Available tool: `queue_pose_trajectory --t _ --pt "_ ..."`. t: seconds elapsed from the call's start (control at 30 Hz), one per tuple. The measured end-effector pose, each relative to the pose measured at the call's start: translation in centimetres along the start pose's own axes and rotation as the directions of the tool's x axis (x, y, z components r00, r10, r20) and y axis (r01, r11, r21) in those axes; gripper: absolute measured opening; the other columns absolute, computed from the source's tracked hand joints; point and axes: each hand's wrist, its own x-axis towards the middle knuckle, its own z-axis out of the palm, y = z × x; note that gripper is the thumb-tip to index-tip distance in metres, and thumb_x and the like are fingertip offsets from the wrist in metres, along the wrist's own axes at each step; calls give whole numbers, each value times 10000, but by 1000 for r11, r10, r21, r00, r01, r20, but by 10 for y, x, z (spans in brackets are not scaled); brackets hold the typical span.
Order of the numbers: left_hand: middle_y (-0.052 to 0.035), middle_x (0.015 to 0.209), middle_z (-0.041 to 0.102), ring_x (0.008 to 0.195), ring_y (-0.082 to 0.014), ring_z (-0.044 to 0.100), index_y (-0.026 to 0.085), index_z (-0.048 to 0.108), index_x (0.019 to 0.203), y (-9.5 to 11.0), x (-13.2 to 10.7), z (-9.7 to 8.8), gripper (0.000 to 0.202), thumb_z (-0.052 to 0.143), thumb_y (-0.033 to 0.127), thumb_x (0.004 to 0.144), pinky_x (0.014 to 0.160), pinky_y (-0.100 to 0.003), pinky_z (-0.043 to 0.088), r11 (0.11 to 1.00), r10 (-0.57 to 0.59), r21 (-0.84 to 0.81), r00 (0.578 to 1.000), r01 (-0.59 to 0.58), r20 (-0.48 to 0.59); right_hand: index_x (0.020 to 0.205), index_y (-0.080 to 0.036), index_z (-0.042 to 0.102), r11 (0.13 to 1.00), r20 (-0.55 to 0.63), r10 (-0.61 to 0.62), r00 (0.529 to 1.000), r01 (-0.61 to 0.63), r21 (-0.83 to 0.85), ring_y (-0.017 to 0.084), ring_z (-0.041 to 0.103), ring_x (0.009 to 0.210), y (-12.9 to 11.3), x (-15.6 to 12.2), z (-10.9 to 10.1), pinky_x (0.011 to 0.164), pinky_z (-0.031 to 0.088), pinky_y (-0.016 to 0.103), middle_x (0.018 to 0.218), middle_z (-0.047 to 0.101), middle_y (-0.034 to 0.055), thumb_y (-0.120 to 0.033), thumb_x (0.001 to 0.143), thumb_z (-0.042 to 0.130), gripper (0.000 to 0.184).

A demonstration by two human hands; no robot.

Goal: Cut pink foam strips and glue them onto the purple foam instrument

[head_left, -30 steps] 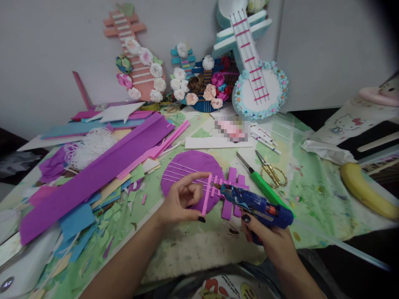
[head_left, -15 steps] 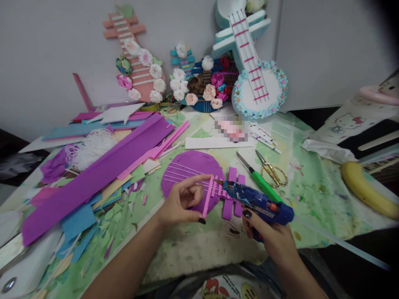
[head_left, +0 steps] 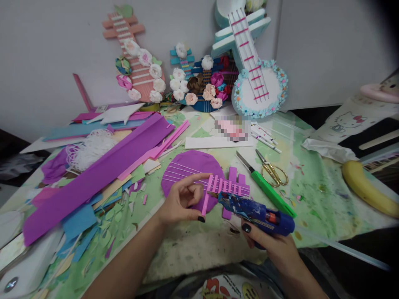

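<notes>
A purple foam guitar [head_left: 190, 168] with white strings and pink frets lies flat on the table's green cover. My left hand [head_left: 182, 201] pinches a thin pink foam strip [head_left: 206, 198] held against the guitar's neck. My right hand [head_left: 271, 245] grips a blue hot glue gun [head_left: 258, 212]. The gun's nozzle points left and sits just beside the lower part of the pink strip.
A green utility knife [head_left: 264, 187] and gold scissors [head_left: 272, 172] lie right of the guitar. Purple, pink and blue foam sheets [head_left: 93, 174] and scraps cover the left. Finished flower-trimmed guitars [head_left: 255, 83] lean on the wall. A banana [head_left: 363, 189] lies far right.
The glue gun has dropped lower and nearer to me, and its nozzle now sits at the lower part of the pink strip. My left hand has kept its pinch.
</notes>
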Motion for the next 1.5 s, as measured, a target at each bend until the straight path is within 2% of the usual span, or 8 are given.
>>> queue_pose_trajectory --t 0.17,0.4,0.63,0.87,1.13,1.2,1.33,1.5 --pt "88 551 332 508 -54 275 190 505 1300 1 1 1 803 834 190 568 489 -216 208 1000 1 -4 1000 -1 15 555 -164 564 995 50 -49 998 45 91 117 474 446 6 9 -4 430 408 243 485 516 4 -450 704 706 352" --pt "87 539 337 506 -61 292 175 514 1289 -1 0 1 803 839 191 555 508 -235 228 997 -22 -78 998 26 51 527 -161 523 988 44 -47 998 40 146 112 447 433 7 18 0 424 358 249 472 500 5 -484 753 649 414" --pt "95 523 327 490 -56 283 161 524 1269 -6 -2 2 822 858 271 526 537 -251 248 994 -43 -104 999 45 23 519 -162 557 994 203 -59 978 38 103 125 465 442 13 16 -5 433 362 261 476 529 23 -519 761 618 435" --pt "97 513 323 493 -59 286 162 519 1271 -8 -2 3 839 865 277 516 545 -255 249 989 -32 -145 999 33 11 522 -166 514 978 94 -70 993 50 205 112 442 432 9 18 0 414 337 254 480 487 2 -474 763 636 409" --pt "97 517 328 488 -54 269 161 513 1281 -7 -2 3 835 858 258 527 536 -250 231 988 -55 -142 998 58 25 537 -170 514 972 77 -59 995 39 230 109 442 426 10 18 3 419 358 254 481 480 -5 -473 755 646 396" --pt "99 514 325 490 -57 275 160 515 1278 -7 -2 3 840 860 256 519 542 -250 233 987 -55 -147 998 57 24 522 -168 514 977 88 -52 995 33 210 111 444 428 11 18 2 423 360 257 476 487 1 -498 750 640 420" --pt "98 518 331 497 -59 279 158 520 1269 -6 -2 3 838 862 273 512 557 -250 251 985 -73 -153 997 75 17 516 -161 535 991 199 -27 980 0 131 120 451 436 11 14 1 439 359 264 467 517 19 -537 728 639 443" --pt "96 516 335 506 -68 301 175 503 1286 -5 -3 3 844 852 245 520 559 -242 269 984 -94 -153 996 93 5 517 -168 523 970 207 23 978 -72 232 115 447 453 10 6 4 444 355 253 472 499 -4 -504 655 720 414"
